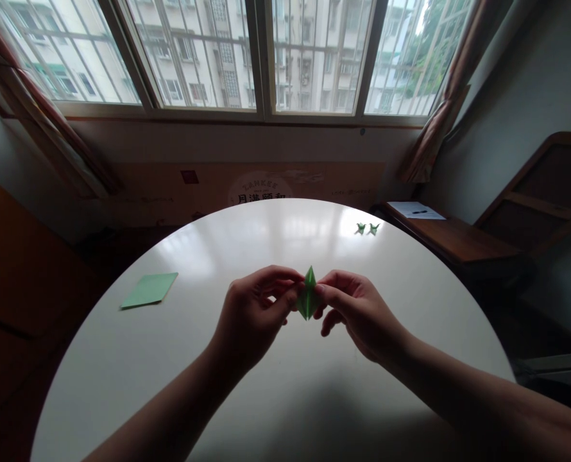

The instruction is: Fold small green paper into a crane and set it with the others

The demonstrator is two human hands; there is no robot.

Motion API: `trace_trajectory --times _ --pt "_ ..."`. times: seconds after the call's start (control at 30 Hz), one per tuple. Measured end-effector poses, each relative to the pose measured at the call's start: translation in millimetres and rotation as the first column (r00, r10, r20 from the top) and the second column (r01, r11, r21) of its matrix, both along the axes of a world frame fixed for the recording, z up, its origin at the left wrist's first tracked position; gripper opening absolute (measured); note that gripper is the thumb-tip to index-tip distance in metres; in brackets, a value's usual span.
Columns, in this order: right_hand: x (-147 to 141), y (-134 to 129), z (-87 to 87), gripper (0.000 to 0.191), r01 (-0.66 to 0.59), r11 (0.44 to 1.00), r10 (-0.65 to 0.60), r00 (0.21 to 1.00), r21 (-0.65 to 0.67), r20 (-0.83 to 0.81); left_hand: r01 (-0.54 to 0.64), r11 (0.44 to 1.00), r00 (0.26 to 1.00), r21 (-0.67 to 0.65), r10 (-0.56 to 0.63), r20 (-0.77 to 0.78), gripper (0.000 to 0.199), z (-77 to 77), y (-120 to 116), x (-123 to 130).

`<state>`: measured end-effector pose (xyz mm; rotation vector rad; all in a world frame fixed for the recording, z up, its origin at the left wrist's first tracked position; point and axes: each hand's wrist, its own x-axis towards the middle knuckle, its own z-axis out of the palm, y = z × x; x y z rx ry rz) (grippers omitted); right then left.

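A green piece of folded origami paper (308, 296), diamond-shaped with a crease down its middle, is held up over the white table between both hands. My left hand (261, 301) pinches its left edge between thumb and fingers. On the right edge, my right hand (355, 301) grips it with thumb and forefinger, the lower fingers curled loosely beneath. At the table's far right stand two small green folded paper figures (366, 228). A stack of light green square paper (149, 290) lies flat to the left of my hands.
The round white table (285, 385) curves away to its far edge. Beyond its right side, a brown wooden surface (459, 239) holds a white sheet (415, 210) with a dark pen. Windows and curtains are behind the table.
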<state>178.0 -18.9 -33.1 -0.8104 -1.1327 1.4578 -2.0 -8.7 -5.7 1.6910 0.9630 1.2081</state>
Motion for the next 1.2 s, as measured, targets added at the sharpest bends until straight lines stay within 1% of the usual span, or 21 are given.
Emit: trace_trajectory --times 0.17,0.3,0.4,0.6,0.7,0.87,1.07,1.13,1.2 --pt "3.3 1.6 0.7 0.019 0.013 1.0 -0.013 1.0 0.02 0.0 0.014 0.999 1.0 -0.03 -0.014 0.011 0.018 1.5 0.1 1.7" --pt "4.4 1.5 0.7 0.019 -0.002 0.999 0.0 1.0 0.041 0.026 0.006 0.999 0.999 -0.042 -0.005 0.035 0.016 3.3 -1.0 2.0" --pt "3.7 1.0 2.3 0.022 0.015 0.999 -0.017 0.999 0.044 0.049 0.008 0.999 0.999 -0.051 -0.005 0.044 0.015 3.9 -1.7 2.5" --pt "1.3 0.4 6.3 0.029 0.026 1.0 -0.026 0.999 0.005 0.043 0.016 0.991 0.996 -0.133 -0.005 0.087 0.009 1.7 -2.6 5.5" --pt "1.2 0.6 5.1 0.027 0.014 1.0 -0.014 1.0 -0.002 0.016 0.006 0.993 0.998 -0.116 0.001 0.056 0.005 1.9 -4.3 6.9" --pt "2.9 1.4 2.3 0.022 -0.012 1.0 0.013 1.0 0.015 -0.002 -0.021 0.998 1.0 -0.065 0.02 -0.014 0.012 1.9 -6.0 7.9" --pt "4.4 1.2 3.6 0.024 -0.028 1.0 0.028 1.0 -0.013 -0.011 0.008 1.0 0.998 -0.012 -0.009 -0.056 0.011 0.1 -5.4 7.1" --pt "4.6 1.6 3.6 0.024 -0.045 0.999 0.045 0.999 -0.025 -0.019 0.015 0.999 0.999 -0.033 -0.016 -0.031 0.009 -0.2 -4.4 7.1" --pt "4.5 1.9 3.8 0.025 -0.053 0.998 0.053 0.998 -0.028 -0.017 0.033 0.993 0.999 -0.114 -0.029 0.038 0.013 -0.4 -2.6 7.4"
